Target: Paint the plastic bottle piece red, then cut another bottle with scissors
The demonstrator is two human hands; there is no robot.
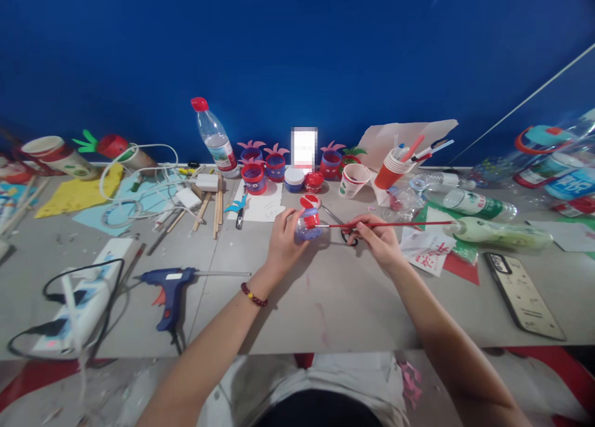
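Observation:
My left hand [284,236] is closed around a small cut plastic bottle piece [310,225], bluish at the bottom with a red painted band at the top, held just above the grey table [297,303]. My right hand [379,238] pinches a thin red-handled paintbrush [395,224], whose tip touches the red band on the bottle piece. The brush handle points off to the right. A small open pot of red paint [310,201] stands just behind the bottle piece. Black-handled scissors [346,232] lie partly under my right hand.
A blue glue gun [171,287] and a white power strip [79,312] lie at the left front. A phone [523,294] lies at the right. Painted bottle cups [255,178], paper cups [356,180], plastic bottles [469,202], wooden sticks and coloured paper crowd the back.

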